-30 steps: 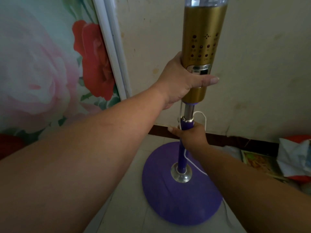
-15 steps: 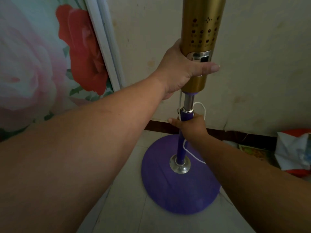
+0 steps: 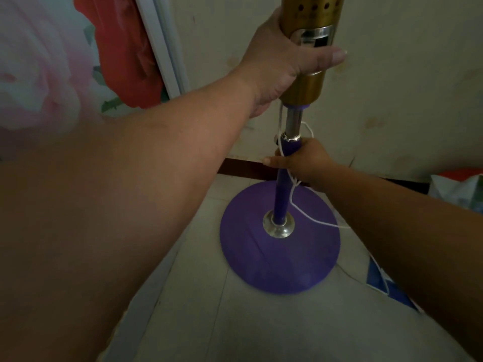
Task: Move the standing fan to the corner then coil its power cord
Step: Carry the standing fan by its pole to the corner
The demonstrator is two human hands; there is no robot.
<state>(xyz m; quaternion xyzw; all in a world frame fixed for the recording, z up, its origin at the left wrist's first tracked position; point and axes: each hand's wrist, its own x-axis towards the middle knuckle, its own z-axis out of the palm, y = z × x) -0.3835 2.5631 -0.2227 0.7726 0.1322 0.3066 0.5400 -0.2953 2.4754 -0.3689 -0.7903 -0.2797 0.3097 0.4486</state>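
The left hand (image 3: 277, 61) is wrapping its grip around the standing fan's gold column (image 3: 308, 48); the right hand (image 3: 305, 163) is gripping the purple pole (image 3: 283, 194) and white power cord (image 3: 311, 218). The purple base (image 3: 279, 259) is sitting on the tiled floor (image 3: 209, 322) near the wall (image 3: 405, 87).

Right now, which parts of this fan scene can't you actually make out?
- Fan head: cut off by the top edge above the gold column, head view.
- White cord: its far end passes behind the right forearm.
- Left hand fingers: wrapped behind the column.
- Purple base: whether it touches the floor.
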